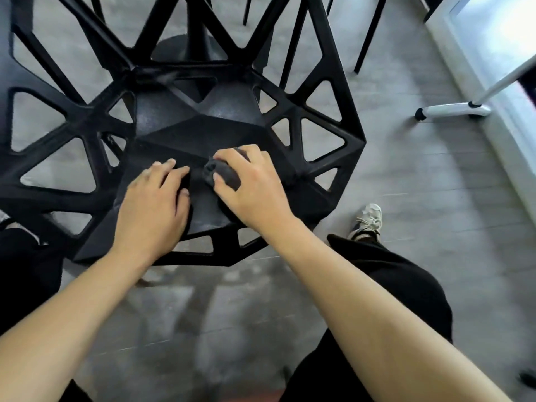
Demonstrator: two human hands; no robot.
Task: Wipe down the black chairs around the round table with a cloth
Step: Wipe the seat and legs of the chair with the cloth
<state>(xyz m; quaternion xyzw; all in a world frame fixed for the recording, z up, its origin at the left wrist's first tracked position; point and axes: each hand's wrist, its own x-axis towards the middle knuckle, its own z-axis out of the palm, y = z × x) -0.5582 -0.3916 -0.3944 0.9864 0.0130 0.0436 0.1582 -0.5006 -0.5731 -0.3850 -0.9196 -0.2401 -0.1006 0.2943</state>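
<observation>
A black chair (pixel 203 123) with a faceted seat and open triangular lattice sides fills the upper left of the head view. My right hand (pixel 252 187) grips a bunched dark grey cloth (pixel 224 174) against the front of the seat. My left hand (pixel 153 204) lies on the seat just left of the cloth; its fingers reach toward a dark fold of it, and whether they pinch it cannot be told. Both forearms reach in from the bottom edge.
Beyond the chair stands a black pedestal table base (pixel 188 50). Thin black legs (pixel 368 39) of other chairs rise at the top right. A white wheeled stand foot (pixel 452 110) sits on the grey floor at right. My shoe (pixel 368 219) is beside the chair's front right.
</observation>
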